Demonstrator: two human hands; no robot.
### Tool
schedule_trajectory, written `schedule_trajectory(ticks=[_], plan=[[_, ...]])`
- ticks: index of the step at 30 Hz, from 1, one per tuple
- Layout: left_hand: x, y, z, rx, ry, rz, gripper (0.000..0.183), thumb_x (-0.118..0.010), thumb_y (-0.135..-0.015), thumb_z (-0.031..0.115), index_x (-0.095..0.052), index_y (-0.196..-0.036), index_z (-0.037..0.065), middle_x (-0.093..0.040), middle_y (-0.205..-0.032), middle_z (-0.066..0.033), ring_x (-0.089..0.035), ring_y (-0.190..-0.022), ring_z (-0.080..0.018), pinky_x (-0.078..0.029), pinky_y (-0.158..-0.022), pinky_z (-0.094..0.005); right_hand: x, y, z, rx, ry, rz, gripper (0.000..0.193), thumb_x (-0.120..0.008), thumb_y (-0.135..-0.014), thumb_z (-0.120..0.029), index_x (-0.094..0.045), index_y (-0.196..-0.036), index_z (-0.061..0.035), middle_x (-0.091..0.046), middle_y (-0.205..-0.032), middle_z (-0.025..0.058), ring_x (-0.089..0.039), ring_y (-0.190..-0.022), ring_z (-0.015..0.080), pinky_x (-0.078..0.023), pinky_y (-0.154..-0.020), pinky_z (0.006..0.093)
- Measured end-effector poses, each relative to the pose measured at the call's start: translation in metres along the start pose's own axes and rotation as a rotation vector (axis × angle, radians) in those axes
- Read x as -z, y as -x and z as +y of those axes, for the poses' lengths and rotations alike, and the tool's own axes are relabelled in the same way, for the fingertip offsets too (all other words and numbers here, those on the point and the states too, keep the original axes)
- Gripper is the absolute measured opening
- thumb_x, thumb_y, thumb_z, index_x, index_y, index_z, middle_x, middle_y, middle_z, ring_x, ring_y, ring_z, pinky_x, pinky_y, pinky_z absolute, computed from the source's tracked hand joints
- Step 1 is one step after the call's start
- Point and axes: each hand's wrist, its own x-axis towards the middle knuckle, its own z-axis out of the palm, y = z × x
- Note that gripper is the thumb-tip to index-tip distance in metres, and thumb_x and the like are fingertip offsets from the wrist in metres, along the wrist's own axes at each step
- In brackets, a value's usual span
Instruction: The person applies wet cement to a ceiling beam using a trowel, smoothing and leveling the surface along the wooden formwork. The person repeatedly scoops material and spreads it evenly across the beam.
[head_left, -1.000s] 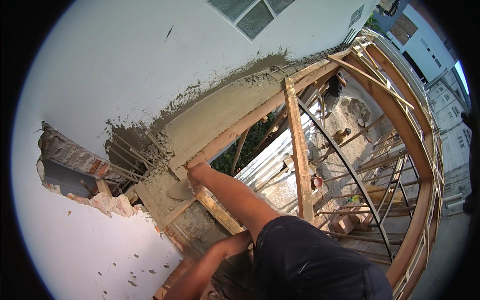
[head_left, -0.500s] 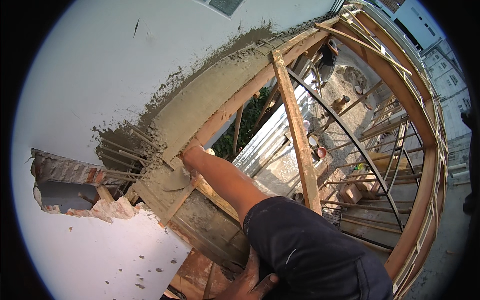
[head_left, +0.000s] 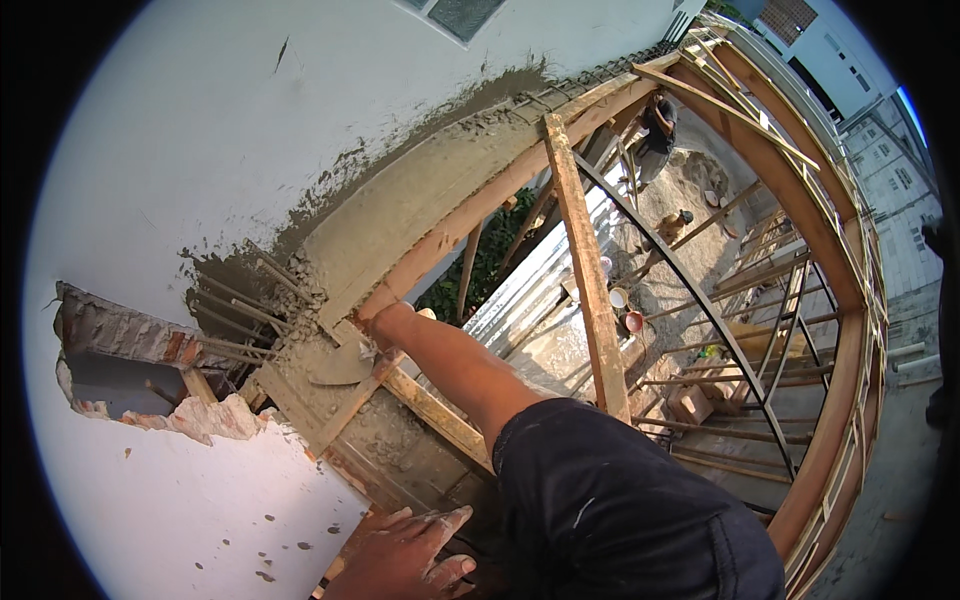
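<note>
**Gripping a trowel (head_left: 340,369) in the right hand (head_left: 388,328), with the left hand (head_left: 410,558) spread and bare**

Closed around the handle on the right side, judging by the bunched shape; cannot tell the exact wrap of the fingers, with the handle mostly hidden. Placed at the left of the scene, on rough wet concrete (head_left: 300,352), just beyond a short plank (head_left: 352,408) and to the near right of a cluster of metal rods (head_left: 258,313).

Held low and nearly flat, probably to let the broad face bear on the concrete. Stretched well out with the right arm, apparently to get at this corner beside the pale wall (head_left: 190,210).

Pointing left with the rounded tip of the blade, away from the hand; lying roughly left to right along the long axis, with the handle end to the right. Too much covered to judge the handle's exact slant.

Spread palm-down on the left side, at the near edge, with nothing visible in the grasp; perhaps for balance. Cannot tell any contact underneath.

Farther off, bordered by a long board (head_left: 470,224), apparently to contain the edge: a smoother concrete strip (head_left: 420,195) along the wall.
</note>
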Motion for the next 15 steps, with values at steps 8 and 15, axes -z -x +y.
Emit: schedule_trajectory(ticks=[8, 15], plan=[[-0.021, -0.004, -0.016, -0.119, -0.187, -0.060, 0.069, -0.047, -0.103, 0.051, -0.031, -0.158, 0.012, -0.052, -0.146, -0.0233, -0.049, -0.136, -0.0410, -0.030, -0.119, -0.0483, -0.031, -0.021, 0.009, 0.008, -0.030, -0.011, 0.046, -0.082, -0.080, -0.041, -0.074, -0.119, -0.0185, -0.073, -0.117, 0.0058, -0.070, -0.104, 0.0263, -0.055, -0.080, 0.0416], [-0.022, 0.002, 0.001, -0.116, -0.123, 0.137, 0.060, -0.063, -0.092, 0.037, -0.052, -0.143, 0.007, -0.058, -0.140, -0.0182, -0.053, -0.132, -0.0356, -0.039, -0.112, -0.0481, -0.025, -0.014, 0.005, 0.005, 0.024, -0.049, 0.046, -0.082, -0.079, -0.042, -0.075, -0.118, -0.0175, -0.072, -0.118, 0.0045, -0.069, -0.106, 0.0259, -0.054, -0.080, 0.0413]])
